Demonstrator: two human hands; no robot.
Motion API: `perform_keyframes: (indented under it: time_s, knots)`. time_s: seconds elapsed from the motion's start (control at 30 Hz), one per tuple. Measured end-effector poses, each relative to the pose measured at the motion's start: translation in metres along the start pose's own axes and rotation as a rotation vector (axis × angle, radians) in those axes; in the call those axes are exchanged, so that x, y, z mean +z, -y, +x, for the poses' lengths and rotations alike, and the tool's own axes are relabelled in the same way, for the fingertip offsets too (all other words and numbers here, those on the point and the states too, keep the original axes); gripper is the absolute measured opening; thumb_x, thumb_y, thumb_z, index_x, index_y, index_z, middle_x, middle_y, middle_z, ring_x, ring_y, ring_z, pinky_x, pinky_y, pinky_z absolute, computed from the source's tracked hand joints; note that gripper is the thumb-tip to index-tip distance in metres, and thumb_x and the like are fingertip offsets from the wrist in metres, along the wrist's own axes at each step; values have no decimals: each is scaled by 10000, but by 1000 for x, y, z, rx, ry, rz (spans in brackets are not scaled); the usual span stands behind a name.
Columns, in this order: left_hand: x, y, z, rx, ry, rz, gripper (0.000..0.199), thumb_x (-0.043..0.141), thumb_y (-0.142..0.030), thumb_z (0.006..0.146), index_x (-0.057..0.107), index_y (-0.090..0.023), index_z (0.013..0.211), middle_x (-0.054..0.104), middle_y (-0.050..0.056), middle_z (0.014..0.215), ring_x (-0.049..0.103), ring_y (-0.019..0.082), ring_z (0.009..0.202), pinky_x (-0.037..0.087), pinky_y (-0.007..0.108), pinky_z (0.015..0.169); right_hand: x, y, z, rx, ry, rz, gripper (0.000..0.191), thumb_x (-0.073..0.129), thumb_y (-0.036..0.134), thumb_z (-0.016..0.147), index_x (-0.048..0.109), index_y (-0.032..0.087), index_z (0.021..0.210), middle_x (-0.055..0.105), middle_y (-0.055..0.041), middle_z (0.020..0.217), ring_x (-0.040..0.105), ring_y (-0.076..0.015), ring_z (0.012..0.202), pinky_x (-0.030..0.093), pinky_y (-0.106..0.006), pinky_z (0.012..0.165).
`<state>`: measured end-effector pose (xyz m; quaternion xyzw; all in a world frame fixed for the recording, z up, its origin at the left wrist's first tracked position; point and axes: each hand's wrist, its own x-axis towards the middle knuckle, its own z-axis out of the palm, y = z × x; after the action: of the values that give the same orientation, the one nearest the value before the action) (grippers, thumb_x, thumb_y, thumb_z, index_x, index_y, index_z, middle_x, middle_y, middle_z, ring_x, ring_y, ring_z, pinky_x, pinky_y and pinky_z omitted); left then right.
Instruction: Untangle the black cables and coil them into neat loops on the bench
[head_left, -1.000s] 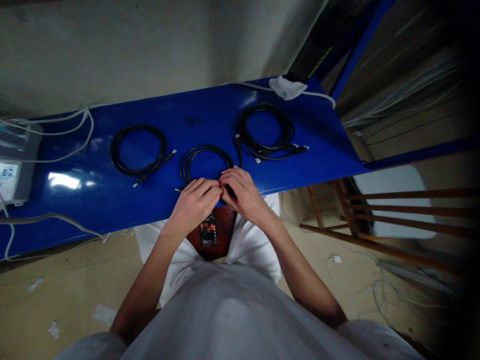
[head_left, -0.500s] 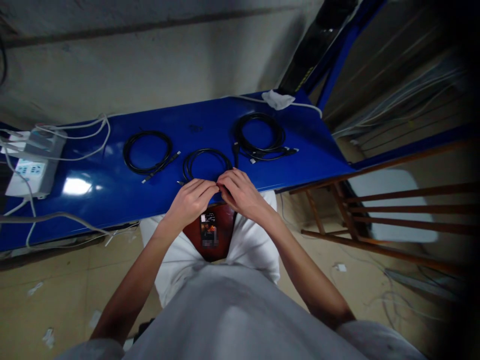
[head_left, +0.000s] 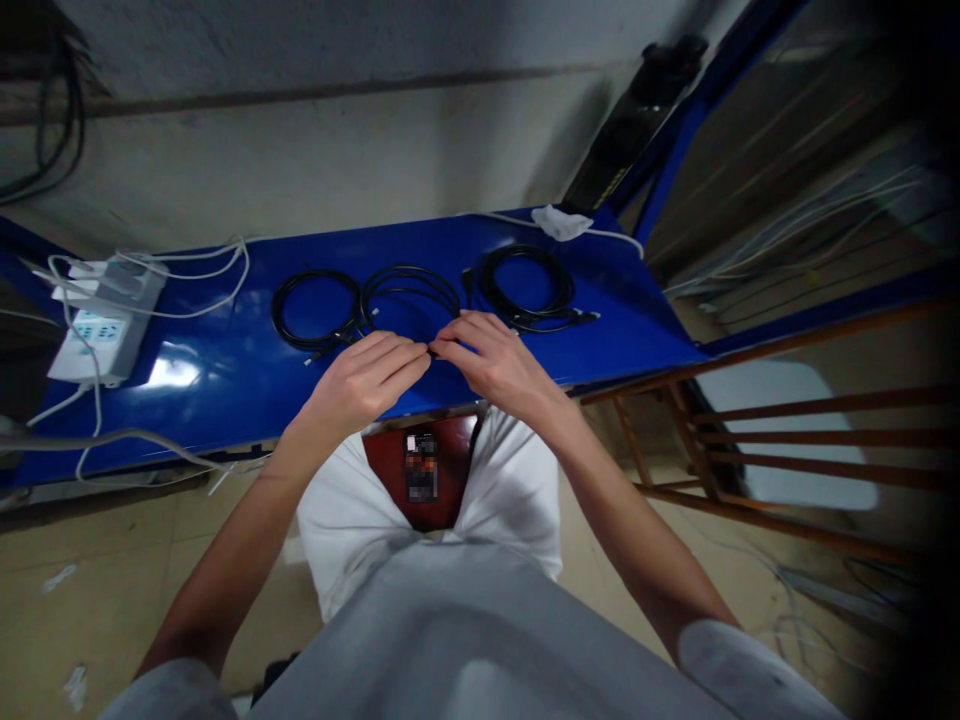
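A loosely looped black cable [head_left: 409, 268] lies on the blue table, its near part running under my hands. My left hand [head_left: 375, 372] is closed in a pinch at the near side of that loop. Facing it, my right hand [head_left: 499, 362] pinches too, thumb and fingertips almost touching the left ones. A small dark bit of the cable shows between the fingertips; the rest there is covered. To the left rests a coiled black cable [head_left: 279, 310] with its plugs by my left hand. A thicker black cable coil [head_left: 568, 280] lies to the right.
White power strips [head_left: 101, 345] with white cords occupy the table's left end. At the back right are a crumpled white tissue [head_left: 559, 222] and a dark bottle [head_left: 630, 130]. A phone [head_left: 421, 480] lies on the reddish-brown seat between my legs. A wooden chair [head_left: 795, 437] stands right.
The view has shifted, so the table appears further right at its left end. My hands remain pinched together, and the middle loop now sits closer to the left coil, reaching over its edge.
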<state>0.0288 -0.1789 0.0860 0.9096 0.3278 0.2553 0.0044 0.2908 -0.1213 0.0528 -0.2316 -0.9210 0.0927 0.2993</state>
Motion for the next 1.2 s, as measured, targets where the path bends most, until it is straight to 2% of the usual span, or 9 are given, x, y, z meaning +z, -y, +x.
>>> perform_keyframes:
  time_s: [0.13,0.3,0.53,0.7,0.83,1.0,1.07,1.13,1.2]
  knots:
    - [-27,17,-13,-30,-3,61,352,499,-114,1145,750,-223,1367,777,128,1424,745,309,1324,613,593,1125,4,5,36,-45,-61,43,382,486,102,1144,747,318,1320,720,-53,1260,660,-264,1284,462,-610,1313]
    - [-41,51,-53,14,-67,188,375,502,-92,1140,666,-207,1456,761,118,1441,729,292,1324,633,561,1094,44,7,88,-107,-22,6,369,475,72,1144,769,271,1247,728,-54,1228,651,-254,1248,476,-545,1283]
    - [-24,73,-103,-206,-51,155,333,511,-94,1116,755,-224,1300,819,117,1282,792,292,1198,650,530,1040,112,10,113,-156,121,-64,286,539,83,1138,790,208,1196,761,-70,1181,661,-256,1156,493,-486,1201]
    - [-5,74,-118,-307,-109,87,259,574,-112,1110,747,-253,1240,825,84,1262,790,266,1155,625,490,1036,121,10,104,-108,122,81,255,584,125,1141,768,231,1280,771,-64,1282,687,-252,1249,525,-468,1184]
    - [6,74,-121,-404,-183,75,155,646,-190,1111,740,-270,1203,830,61,1240,782,266,1155,599,508,1097,101,29,65,-10,-66,188,338,637,200,1136,669,207,1473,741,-136,1373,698,-277,1281,591,-476,1101]
    - [11,71,-120,-413,-231,82,197,724,-204,1073,734,-265,1260,832,66,1214,775,281,1153,577,521,1129,104,68,-57,70,-260,290,440,761,112,985,675,232,1399,799,-80,1073,744,-238,894,627,-409,790]
    - [12,70,-118,-421,-225,106,258,758,-194,1049,734,-261,1297,826,78,1236,767,294,1173,571,520,1131,126,77,-112,234,-144,349,296,732,122,988,700,238,1258,797,-55,996,752,-227,863,630,-394,818]
    - [14,69,-116,-436,-222,131,326,784,-191,1031,731,-266,1343,816,90,1270,755,309,1204,563,529,1145,155,78,-157,591,112,390,144,681,196,1040,696,236,1178,802,-58,1041,774,-228,971,631,-383,930]
    - [16,66,-113,-446,-226,151,388,801,-200,1020,720,-285,1390,803,95,1304,742,324,1237,550,550,1167,183,71,-189,751,206,377,207,640,196,1054,678,188,1258,804,-111,1132,785,-244,1025,633,-375,924]
